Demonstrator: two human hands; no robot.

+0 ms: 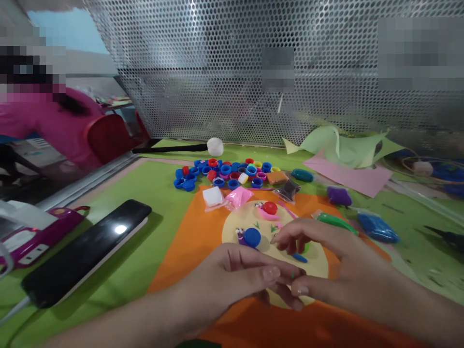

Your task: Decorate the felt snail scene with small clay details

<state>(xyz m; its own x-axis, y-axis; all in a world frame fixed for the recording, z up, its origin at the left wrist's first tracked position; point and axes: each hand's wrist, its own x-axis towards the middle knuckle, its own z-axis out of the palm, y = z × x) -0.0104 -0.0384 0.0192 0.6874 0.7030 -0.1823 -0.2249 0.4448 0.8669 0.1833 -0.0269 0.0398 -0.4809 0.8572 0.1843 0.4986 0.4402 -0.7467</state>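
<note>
My left hand (250, 273) is above the lower part of a pale yellow paper circle (232, 224), its fingers stretched to the right. A tiny green piece of clay (293, 274) lies on its index finger near the tip. My right hand (322, 251) comes in from the right, its thumb near the left fingertips and its other fingers curled apart above. On the circle are clay snails, one with a blue shell (252, 237) and one with a red shell (269, 208). Small green clay blades (273, 228) lie between them. A blue clay strip (300, 258) shows under my right hand.
Orange paper (188, 232) lies beneath the circle. Behind it are several blue bottle caps (225, 169) and bagged clay, including pink (238, 197) and blue (377, 227). A black power bank (87, 246) is left. A perforated metal screen (217, 72) stands behind; a person in pink (54, 121) sits left.
</note>
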